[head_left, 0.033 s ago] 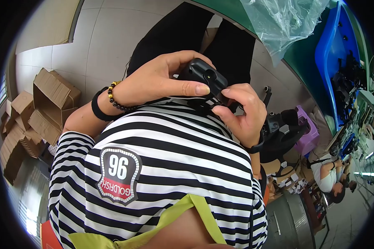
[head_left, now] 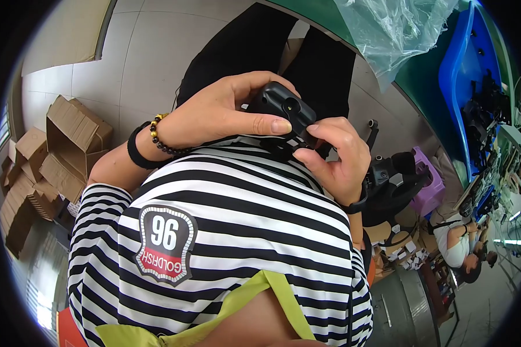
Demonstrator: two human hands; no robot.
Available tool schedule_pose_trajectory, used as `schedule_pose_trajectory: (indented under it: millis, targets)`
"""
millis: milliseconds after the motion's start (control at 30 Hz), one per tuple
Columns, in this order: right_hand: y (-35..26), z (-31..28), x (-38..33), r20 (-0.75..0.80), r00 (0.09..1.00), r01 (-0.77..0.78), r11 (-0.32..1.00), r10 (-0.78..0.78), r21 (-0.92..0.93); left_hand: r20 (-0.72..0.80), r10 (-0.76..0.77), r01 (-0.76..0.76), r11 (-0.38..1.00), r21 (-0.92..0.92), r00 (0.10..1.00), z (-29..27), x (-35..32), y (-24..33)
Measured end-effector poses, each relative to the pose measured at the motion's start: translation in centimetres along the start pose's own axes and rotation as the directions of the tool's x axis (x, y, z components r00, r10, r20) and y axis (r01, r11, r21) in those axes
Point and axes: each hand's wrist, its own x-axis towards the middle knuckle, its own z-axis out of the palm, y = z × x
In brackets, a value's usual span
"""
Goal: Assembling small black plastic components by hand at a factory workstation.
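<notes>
My left hand (head_left: pixel 225 113) is closed around a black plastic device (head_left: pixel 280 103) with rounded ends, held in front of my striped shirt. A round recess with a small brass-coloured dot shows on its upper face. The left thumb lies along its near side, while the left fingers are mostly hidden behind it. My right hand (head_left: pixel 341 153) pinches the device's lower right end between thumb and bent forefinger. Small pale and dark parts (head_left: pixel 295 143) show at that end, beside the right thumb. What exactly the right fingertips grip there is hard to make out.
A green table (head_left: pixel 416 87) at upper right bears a clear plastic bag (head_left: pixel 396 34) and a blue tray (head_left: pixel 460 63) of black parts. Open cardboard boxes (head_left: pixel 69 130) lie at left. A purple stool (head_left: pixel 431 188) and another person (head_left: pixel 454 246) are at right.
</notes>
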Motion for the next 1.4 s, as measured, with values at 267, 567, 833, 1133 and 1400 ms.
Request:
schedule_pose_trajectory:
  millis: [267,567,833,1133,1400]
  targets:
    - [-0.5,-0.8,0.6,0.05,0.99,0.133,0.985,-0.129,-0.109,0.069,-0.098,0.111,0.968,-0.224,0.993,0.2,0.1,0.9]
    - [-3.2,-6.0,6.9,-0.16,0.951,0.204,0.925,-0.265,-0.322,0.051,-0.036,0.045,0.978,-0.205,0.998,-0.2,-0.1,0.8]
    - [2.9,-6.5,18.3,-0.294,0.922,-0.058,0.658,-0.254,-0.751,-0.021,0.077,-0.078,0.997,-0.026,0.997,-0.3,-0.3,0.0]
    - [2.3,-7.1,17.6,-0.254,0.898,0.073,0.69,-0.359,-0.72,-0.116,0.062,-0.068,0.997,-0.047,0.991,-1.0,-0.5,-0.6]
    - [-2.1,-2.2,5.0,-0.175,0.979,-0.023,0.911,0.104,0.412,-0.006,0.03,-0.03,1.0,0.009,1.0,-1.2,0.5,-0.3]
